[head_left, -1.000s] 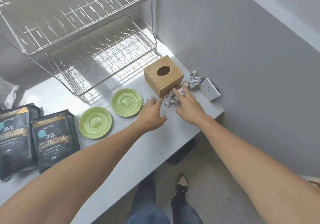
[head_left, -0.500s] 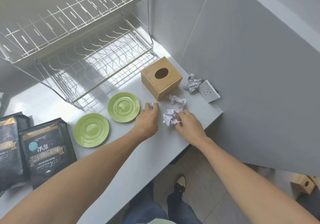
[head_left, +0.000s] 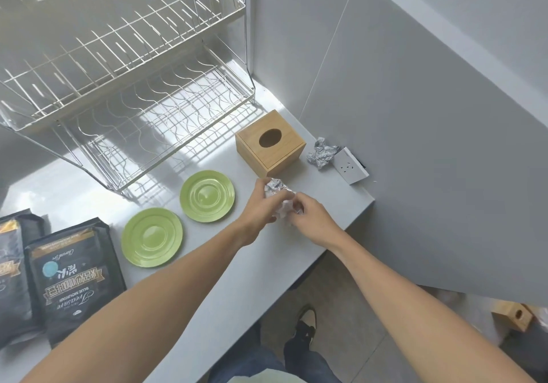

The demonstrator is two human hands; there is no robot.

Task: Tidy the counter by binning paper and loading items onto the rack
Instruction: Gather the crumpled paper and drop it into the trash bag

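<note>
My left hand [head_left: 261,206] and my right hand [head_left: 311,218] meet over the grey counter [head_left: 261,267], just in front of the wooden tissue box [head_left: 270,142]. Both are closed on crumpled white paper [head_left: 277,194] bunched between them. A further paper ball [head_left: 321,152] lies by the wall, right of the box. Left of my hands lie two green plates, one nearer the box [head_left: 207,195] and one further left [head_left: 151,236]. The two-tier wire rack [head_left: 127,94] stands empty at the back left.
Two black coffee bags [head_left: 75,278] lie at the counter's left. A white socket block [head_left: 351,165] rests against the grey wall at the right end. The counter's edge runs just right of my hands. Below are the floor, my shoe and another wooden box [head_left: 514,317].
My hands gathered the loose paper balls in front of the tissue box and drew them together toward me. They now hold the paper bunched between them, slightly lifted.
</note>
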